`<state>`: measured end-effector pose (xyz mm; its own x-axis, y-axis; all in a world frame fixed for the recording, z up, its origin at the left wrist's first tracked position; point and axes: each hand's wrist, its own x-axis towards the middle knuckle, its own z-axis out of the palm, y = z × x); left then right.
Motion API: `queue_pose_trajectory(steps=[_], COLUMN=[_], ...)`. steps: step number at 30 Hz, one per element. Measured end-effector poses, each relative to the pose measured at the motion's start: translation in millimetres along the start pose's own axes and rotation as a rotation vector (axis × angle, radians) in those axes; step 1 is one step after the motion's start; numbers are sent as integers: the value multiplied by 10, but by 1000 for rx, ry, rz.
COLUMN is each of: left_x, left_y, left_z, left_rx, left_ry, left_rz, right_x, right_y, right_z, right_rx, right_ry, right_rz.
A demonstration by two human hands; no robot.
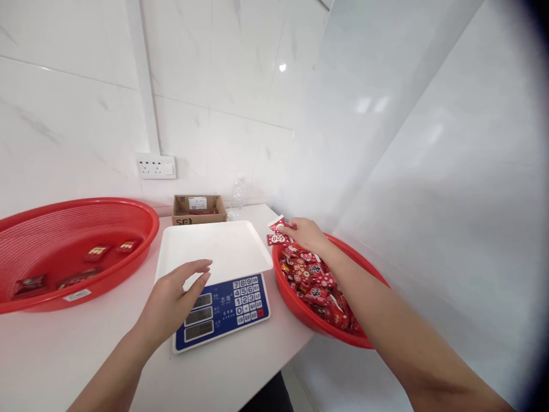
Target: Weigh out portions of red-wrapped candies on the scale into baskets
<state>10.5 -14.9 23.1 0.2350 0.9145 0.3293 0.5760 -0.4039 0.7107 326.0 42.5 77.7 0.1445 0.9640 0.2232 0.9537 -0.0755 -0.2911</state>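
Over the far rim of the right red basket (295, 309), my right hand (306, 233) pinches red-wrapped candies (278, 230), one marked "520". Many more wrapped candies (315, 280) fill that basket below it. My left hand (175, 294) hovers above the front left of the digital scale (253, 303), fingers apart and nothing in them. The scale's white pan (214, 246) is bare. Its blue panel carries a number keypad and three displays, partly covered by my left hand.
At left, another red basket (148, 229) holds several wrapped packets (96, 253). Behind the scale stand a small open cardboard box (199, 218) and a clear plastic bottle (237, 193). A wall socket (156, 166) is on the tiled wall. The white table's edge runs below the right basket.
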Motion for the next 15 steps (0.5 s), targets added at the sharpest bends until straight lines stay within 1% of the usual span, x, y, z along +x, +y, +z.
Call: queue_pose_trajectory(steps=[4, 7, 9, 11, 15], left_x=[41, 60, 67, 72, 86], left_y=[-45, -77, -103, -135, -208], left_z=[7, 18, 25, 34, 59], left_rx=[97, 156, 181, 197, 224], left_ry=[14, 11, -1, -7, -28], left_rz=[36, 46, 43, 63, 129], right_x=[91, 116, 124, 128, 135], right_y=[-520, -783, -877, -920, -915], right_z=[325, 553, 662, 725, 728], right_rx=[130, 244, 322, 400, 521], right_ry=[-80, -163, -211, -254, -338], right_rz=[-84, -117, -122, -114, -74])
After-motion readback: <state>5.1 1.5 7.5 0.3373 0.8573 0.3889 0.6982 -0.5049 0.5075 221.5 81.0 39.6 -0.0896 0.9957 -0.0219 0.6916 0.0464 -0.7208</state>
